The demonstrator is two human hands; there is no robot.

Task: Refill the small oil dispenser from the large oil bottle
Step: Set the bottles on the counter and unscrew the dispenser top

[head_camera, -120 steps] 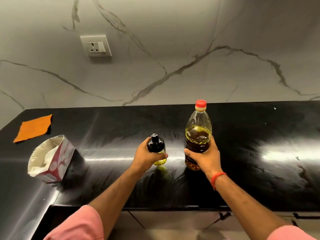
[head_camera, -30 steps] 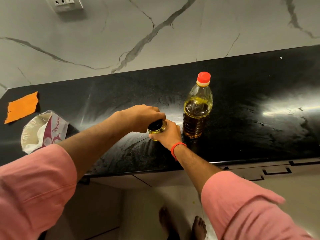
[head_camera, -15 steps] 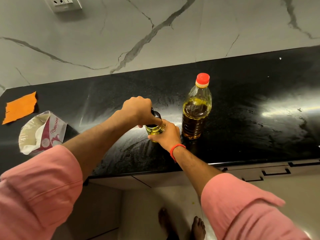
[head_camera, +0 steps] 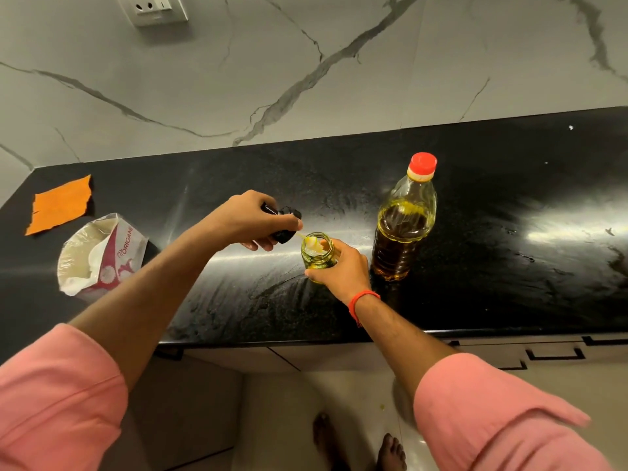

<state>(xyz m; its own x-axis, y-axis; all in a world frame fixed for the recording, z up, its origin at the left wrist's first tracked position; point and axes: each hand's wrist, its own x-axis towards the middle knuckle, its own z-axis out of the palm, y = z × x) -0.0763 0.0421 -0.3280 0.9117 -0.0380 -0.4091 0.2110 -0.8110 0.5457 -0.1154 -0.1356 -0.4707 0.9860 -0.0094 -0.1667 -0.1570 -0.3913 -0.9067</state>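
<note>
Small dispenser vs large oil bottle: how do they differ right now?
The small dispenser is open, its black pump top lifted off in the left hand; the large oil bottle is still sealed by its red cap. The right hand grips the dispenser; the bottle stands untouched. The dispenser is far shorter. Both are clear, upright on the black counter, and hold yellowish oil.

Wall: grey veined marble backsplash (head_camera: pixel 306 62) filling the upper frame, socket (head_camera: pixel 153 8) sitting upper left.
Counter: glossy black countertop (head_camera: pixel 509 266) reflecting light at right.
Floor: pale tiles (head_camera: pixel 289 419) showing bottom centre.
</note>
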